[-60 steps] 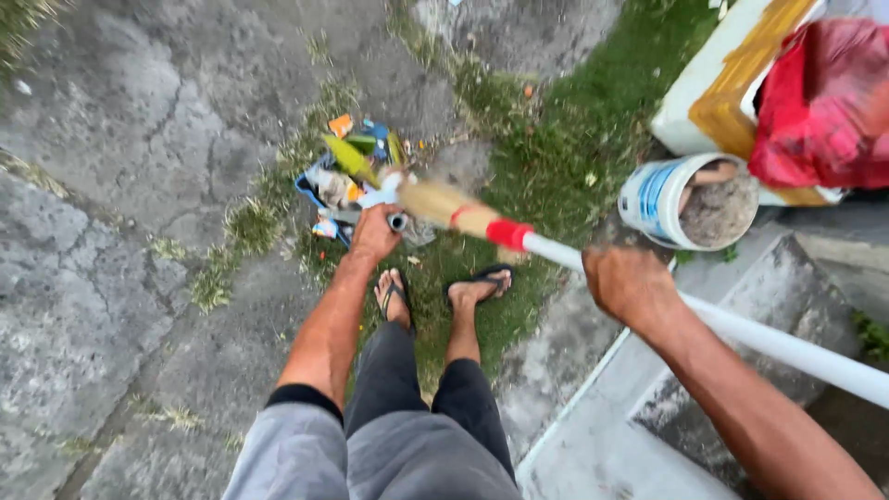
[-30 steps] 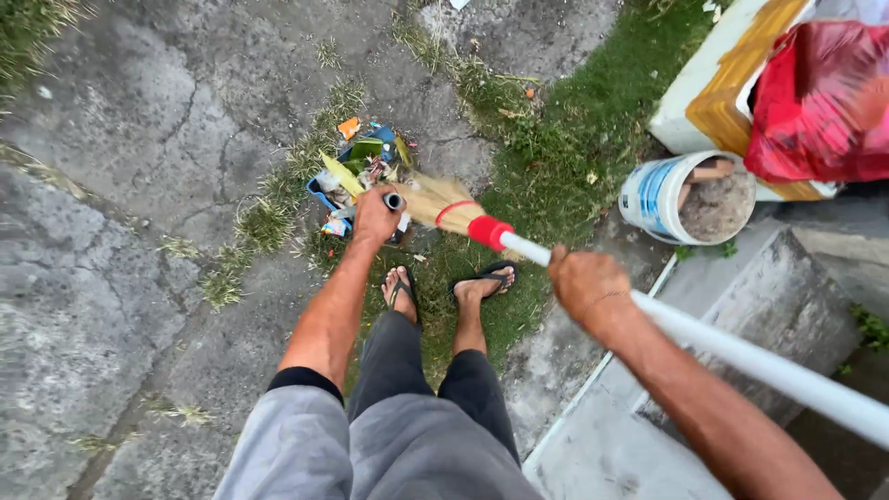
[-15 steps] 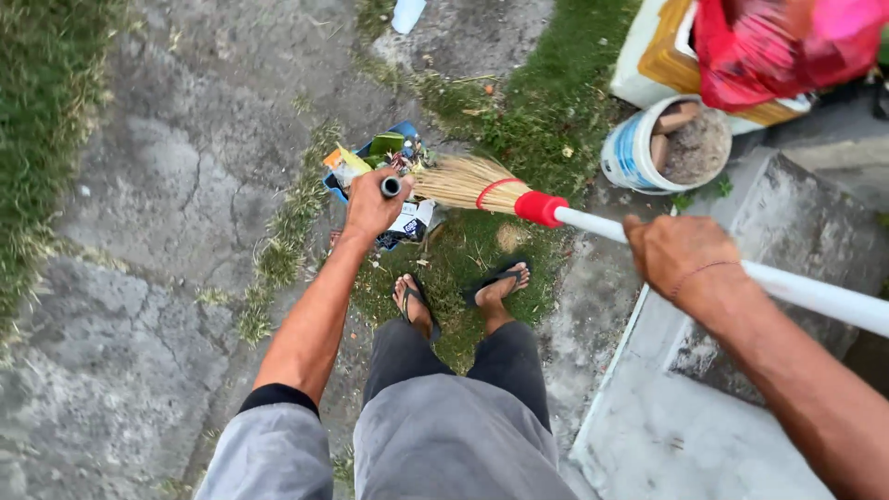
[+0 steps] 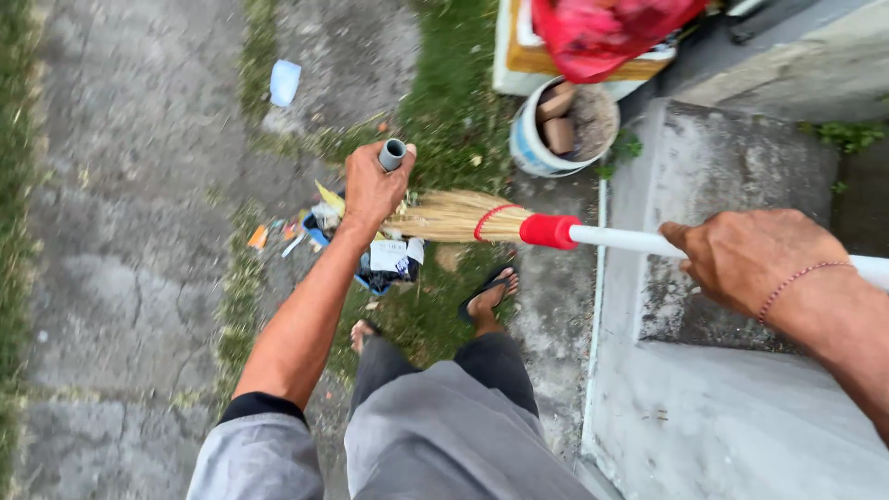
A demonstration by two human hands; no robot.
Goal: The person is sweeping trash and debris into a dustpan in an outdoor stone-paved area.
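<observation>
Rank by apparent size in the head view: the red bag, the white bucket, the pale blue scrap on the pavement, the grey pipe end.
1. Red bag, though cut off by the frame edge.
2. White bucket.
3. Pale blue scrap.
4. Grey pipe end, gripped by the left hand.

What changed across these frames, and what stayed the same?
The view swung right and forward, so a pale scrap on the pavement came into sight. The broom head, earlier raised over the litter-filled dustpan, now lies level beside it. Unchanged: left hand grips the grey dustpan handle, right hand grips the white broomstick.
</observation>
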